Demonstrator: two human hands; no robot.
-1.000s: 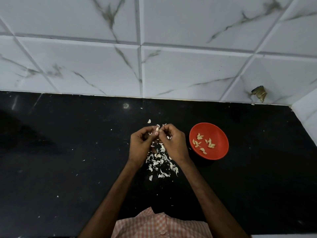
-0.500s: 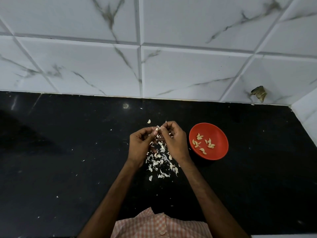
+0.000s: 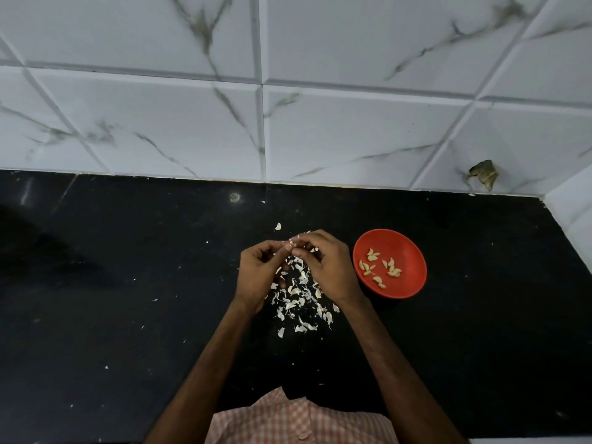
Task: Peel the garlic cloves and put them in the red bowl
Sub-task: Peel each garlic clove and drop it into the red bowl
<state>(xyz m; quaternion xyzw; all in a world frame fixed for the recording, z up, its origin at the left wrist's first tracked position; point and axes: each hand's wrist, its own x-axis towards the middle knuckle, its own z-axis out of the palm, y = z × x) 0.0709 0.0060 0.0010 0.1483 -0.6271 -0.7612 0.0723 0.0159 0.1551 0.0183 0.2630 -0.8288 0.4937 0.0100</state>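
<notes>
My left hand (image 3: 261, 273) and my right hand (image 3: 330, 265) meet at the fingertips above the black counter. Between them they pinch a small white garlic clove (image 3: 292, 242), mostly hidden by the fingers. Below the hands lies a scatter of white garlic skins and pieces (image 3: 299, 299). To the right of my right hand stands the red bowl (image 3: 413, 261), which holds several peeled cloves (image 3: 379, 267).
The black counter (image 3: 128, 299) runs back to a white marble-tiled wall (image 3: 288, 123). One loose white piece (image 3: 278, 226) lies just beyond the hands. A side wall (image 3: 573, 213) closes off the far right. A dark patch (image 3: 483, 177) marks the wall tile.
The hands have stayed over the skin pile, with the fingers working slightly on the clove. The bowl has not moved.
</notes>
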